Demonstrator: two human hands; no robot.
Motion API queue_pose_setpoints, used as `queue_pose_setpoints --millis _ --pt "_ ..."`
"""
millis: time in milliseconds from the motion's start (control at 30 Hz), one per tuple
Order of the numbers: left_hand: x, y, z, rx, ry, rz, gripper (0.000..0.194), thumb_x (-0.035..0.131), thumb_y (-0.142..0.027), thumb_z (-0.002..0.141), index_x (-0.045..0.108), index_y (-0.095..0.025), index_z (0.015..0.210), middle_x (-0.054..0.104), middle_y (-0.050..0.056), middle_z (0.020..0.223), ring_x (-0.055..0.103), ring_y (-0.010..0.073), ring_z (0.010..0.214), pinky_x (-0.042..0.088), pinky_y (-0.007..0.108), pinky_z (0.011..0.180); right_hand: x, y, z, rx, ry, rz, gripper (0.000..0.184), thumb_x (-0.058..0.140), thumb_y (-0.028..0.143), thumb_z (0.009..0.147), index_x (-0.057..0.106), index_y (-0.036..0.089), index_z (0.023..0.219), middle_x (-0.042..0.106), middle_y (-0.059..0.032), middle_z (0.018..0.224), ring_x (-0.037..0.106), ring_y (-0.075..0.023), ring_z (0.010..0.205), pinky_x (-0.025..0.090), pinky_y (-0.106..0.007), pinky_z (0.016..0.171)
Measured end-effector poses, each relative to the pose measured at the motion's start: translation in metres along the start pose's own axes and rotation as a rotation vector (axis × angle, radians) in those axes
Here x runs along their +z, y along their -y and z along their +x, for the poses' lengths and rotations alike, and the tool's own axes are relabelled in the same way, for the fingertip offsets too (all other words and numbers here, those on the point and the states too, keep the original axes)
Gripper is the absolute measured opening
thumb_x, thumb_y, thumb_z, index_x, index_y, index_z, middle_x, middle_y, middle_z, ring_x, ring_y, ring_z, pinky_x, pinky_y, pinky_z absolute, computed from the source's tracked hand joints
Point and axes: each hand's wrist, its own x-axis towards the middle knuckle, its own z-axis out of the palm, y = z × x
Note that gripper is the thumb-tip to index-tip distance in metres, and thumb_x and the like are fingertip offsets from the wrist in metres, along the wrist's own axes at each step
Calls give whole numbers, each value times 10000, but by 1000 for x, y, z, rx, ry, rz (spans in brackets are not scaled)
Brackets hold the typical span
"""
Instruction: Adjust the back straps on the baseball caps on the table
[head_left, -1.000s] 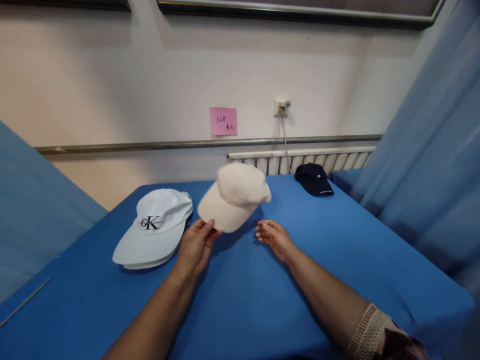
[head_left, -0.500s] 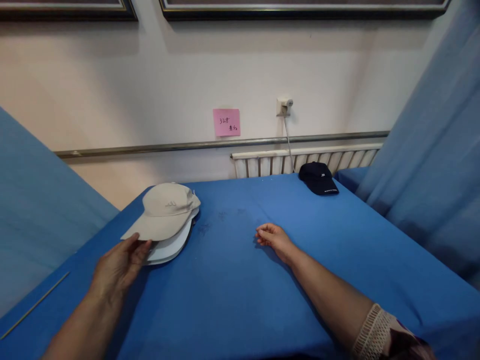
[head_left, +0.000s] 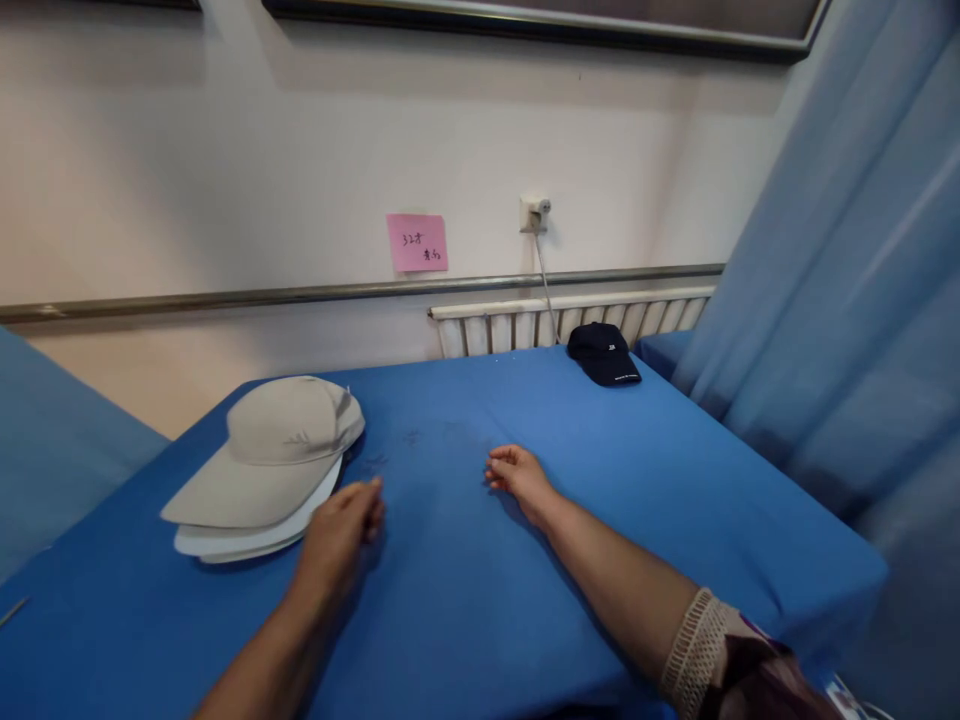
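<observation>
A beige baseball cap (head_left: pixel 281 420) lies on top of the stack at the left, its brim pointing toward the lower left. Beneath it the brims of white caps (head_left: pixel 217 545) stick out; most of their crowns are hidden. My left hand (head_left: pixel 341 530) is just right of the stack, apart from it, with its fingers curled in and nothing in them. My right hand (head_left: pixel 519 482) rests on the blue tablecloth (head_left: pixel 465 600) near the middle, fingers bent in loosely toward the thumb, holding nothing.
A dark navy cap (head_left: pixel 604 353) sits at the far right corner of the table. Behind are a radiator (head_left: pixel 502 330), a rail (head_left: pixel 315 294) and a plugged-in cord (head_left: pixel 546 285). Blue curtains (head_left: pixel 840 280) hang at both sides. A thin stick (head_left: pixel 13 610) lies at the left edge.
My left hand carried the beige cap leftward onto the white caps, let go of it and came back to the right. My right hand has stayed on the table. The view has shifted slightly.
</observation>
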Motion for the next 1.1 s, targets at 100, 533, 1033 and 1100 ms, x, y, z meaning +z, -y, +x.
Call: queue_pose_setpoints --millis 100,533,1033,1100 --pt "68 13 11 50 219 190 391 617 -500 795 516 -197 569 449 -37 446 385 103 380 291 204 377 -19 5 25 -64 -199 17 252 735 238 632 612 228 852 650 -25 814 631 -161 747 514 -276 637" --pt "105 55 42 197 480 395 336 588 -458 810 495 -200 615 525 -30 563 451 131 538 345 250 555 -217 120 136 -144 -773 149 381 653 156 637 618 258 1003 642 -18 938 637 -164 909 525 -337 805" --pt "101 56 54 -55 471 -128 192 741 -310 767 666 -136 799 731 112 869 654 155 668 500 256 627 -173 82 100 -283 -515 186 192 723 132 666 572 213 752 578 31 727 617 -130 711 565 -343 773" --pt "98 51 56 -150 450 -298 254 725 -316 801 666 -127 961 720 158 1029 695 193 794 533 291 714 -154 73 85 -237 -392 170 185 726 122 667 595 215 758 595 20 712 632 -152 709 575 -357 748"
